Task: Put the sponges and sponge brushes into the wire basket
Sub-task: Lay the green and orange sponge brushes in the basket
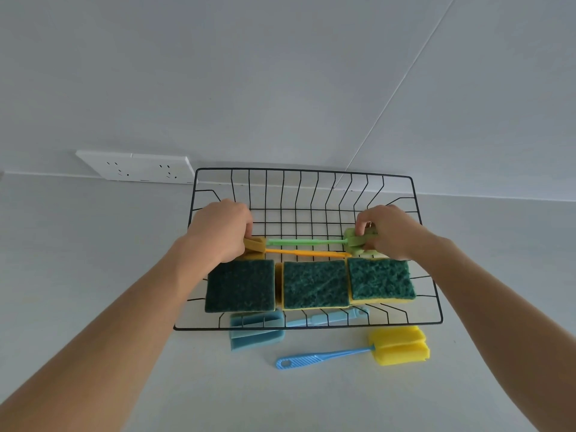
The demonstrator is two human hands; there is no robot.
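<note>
A black wire basket [431, 319] stands on the grey counter. Three green-and-yellow scouring sponges [315, 283] lie side by side along its near part. Behind them lie a green-handled brush [307, 242] and an orange-handled brush [307, 253]. My left hand [223, 229] is closed over the left ends of these brushes, by an orange sponge head [255, 244]. The pale green sponge head [353, 241] at the right end is pinched by my right hand [389, 230]. Outside, in front of the basket, lie a blue sponge brush [257, 330] and a blue-handled yellow sponge brush [397, 346].
A white double wall socket [134, 166] sits on the wall behind the basket's left corner. The basket's back side stands close to the wall. Grey counter surface [467, 394] stretches in front of and beside the basket.
</note>
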